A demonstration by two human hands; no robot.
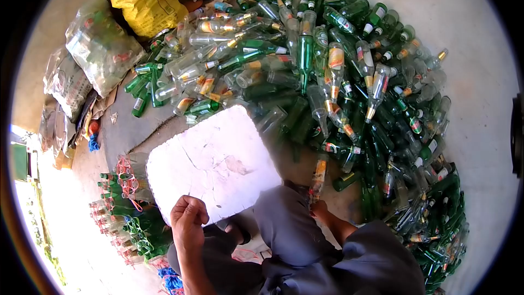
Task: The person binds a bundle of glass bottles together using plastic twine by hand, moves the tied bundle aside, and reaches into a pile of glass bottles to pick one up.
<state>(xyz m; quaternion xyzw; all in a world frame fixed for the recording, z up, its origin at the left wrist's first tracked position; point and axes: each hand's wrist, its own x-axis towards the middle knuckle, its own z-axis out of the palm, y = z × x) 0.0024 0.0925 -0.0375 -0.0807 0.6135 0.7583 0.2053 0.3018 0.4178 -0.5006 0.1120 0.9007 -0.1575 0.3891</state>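
A white, worn board [213, 164] lies in front of my knees. My left hand [189, 216] is over its lower left edge with the fingers curled in; what they hold, if anything, is hidden. Low beside my right knee, my right hand [321, 212] is closed at the lower end of a clear bottle [319, 177] with an orange label. My knee and the bottle partly hide those fingers. A large heap of green and clear glass bottles [305, 57] lies beyond the board and to the right.
A yellow sack [146, 3] and a clear bag of bottles [101, 46] stand at the upper left. Upright bottles [128, 221] bound with red and green cord are left of the board. A pale wall [475, 104] curves along the right side.
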